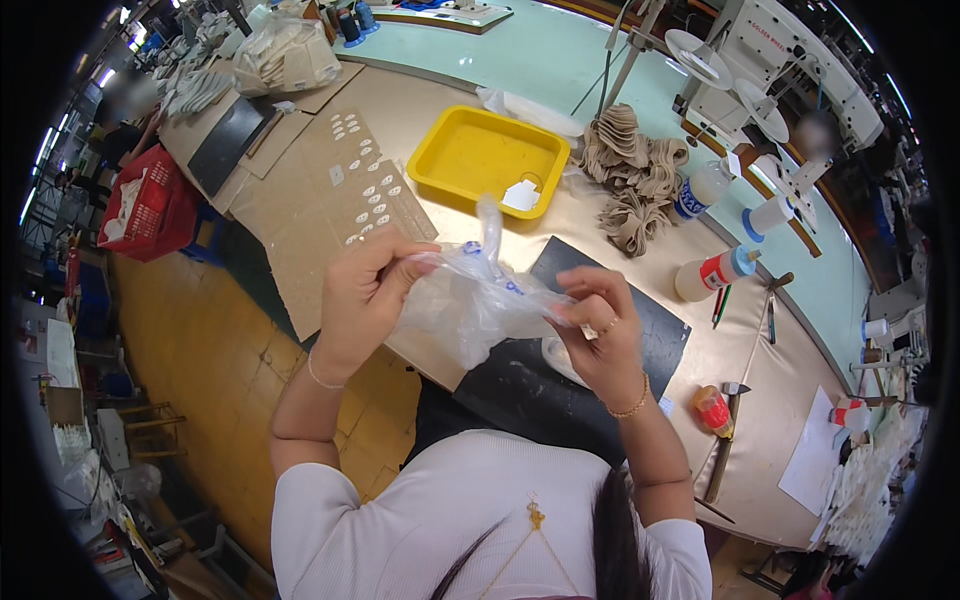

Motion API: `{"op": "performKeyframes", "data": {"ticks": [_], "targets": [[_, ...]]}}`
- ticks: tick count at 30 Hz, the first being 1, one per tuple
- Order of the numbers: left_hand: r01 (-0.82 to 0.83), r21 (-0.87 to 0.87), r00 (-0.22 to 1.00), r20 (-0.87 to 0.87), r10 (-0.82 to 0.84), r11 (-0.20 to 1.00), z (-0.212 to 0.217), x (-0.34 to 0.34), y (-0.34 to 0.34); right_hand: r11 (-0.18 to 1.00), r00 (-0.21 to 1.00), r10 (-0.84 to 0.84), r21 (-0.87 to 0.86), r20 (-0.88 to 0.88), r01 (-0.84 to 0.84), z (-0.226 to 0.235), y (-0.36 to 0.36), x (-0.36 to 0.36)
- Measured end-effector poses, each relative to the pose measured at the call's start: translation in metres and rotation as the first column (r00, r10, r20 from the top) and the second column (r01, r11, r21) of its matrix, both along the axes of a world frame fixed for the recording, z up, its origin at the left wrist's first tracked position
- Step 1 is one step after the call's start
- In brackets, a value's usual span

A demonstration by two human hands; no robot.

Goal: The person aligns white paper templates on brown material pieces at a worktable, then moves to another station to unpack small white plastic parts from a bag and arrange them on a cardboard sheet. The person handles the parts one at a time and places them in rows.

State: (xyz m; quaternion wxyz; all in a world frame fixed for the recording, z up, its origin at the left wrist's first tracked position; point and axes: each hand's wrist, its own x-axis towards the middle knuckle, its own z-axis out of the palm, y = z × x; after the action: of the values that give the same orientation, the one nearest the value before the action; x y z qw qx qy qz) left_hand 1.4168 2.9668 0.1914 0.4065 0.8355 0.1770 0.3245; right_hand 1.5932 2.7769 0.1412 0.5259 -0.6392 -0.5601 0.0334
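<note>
A thin clear plastic bag (470, 305) with small blue markings is stretched between my two hands, above the near edge of the table. My left hand (368, 290) pinches the bag's left side between thumb and fingers. At its other side, my right hand (603, 325) is closed on the plastic, fingers bent. Below the bag lies a black mat (530, 385), and a pale object (562, 362) rests on it, partly covered by my right hand; I cannot make out its kind. Beyond the bag stands a shallow yellow tray (430, 165) with a white tag (521, 195) inside.
Left of the tray lies a cardboard sheet (300, 220) with several small white pieces. Bundled beige strips (632, 165) are at the back right. Glue bottles (705, 275), a hammer (728, 430) and an orange bottle (712, 410) sit to the right. A red basket (150, 205) stands far left.
</note>
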Motion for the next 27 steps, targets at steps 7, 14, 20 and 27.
{"op": "performKeyframes", "data": {"ticks": [7,14,20,27], "targets": [[-0.070,-0.388,0.964,0.211,0.163,0.919,-0.023,-0.004,-0.010,0.999,0.999,0.037,0.006,0.030,-0.037,-0.016,-0.023,0.017],[0.130,-0.315,0.978,0.195,-0.070,0.940,-0.021,0.005,-0.052,0.992,0.978,0.009,-0.128,0.210,0.018,0.040,-0.020,-0.016],[0.172,0.316,0.982,-0.132,-0.137,0.933,0.002,-0.005,-0.062,0.989,0.953,0.075,-0.145,0.294,-0.032,0.025,-0.016,-0.024],[-0.323,-0.299,0.881,0.252,0.401,0.898,-0.014,-0.035,-0.021,0.997,0.999,0.037,-0.075,0.021,-0.035,0.022,-0.039,-0.015]]}}
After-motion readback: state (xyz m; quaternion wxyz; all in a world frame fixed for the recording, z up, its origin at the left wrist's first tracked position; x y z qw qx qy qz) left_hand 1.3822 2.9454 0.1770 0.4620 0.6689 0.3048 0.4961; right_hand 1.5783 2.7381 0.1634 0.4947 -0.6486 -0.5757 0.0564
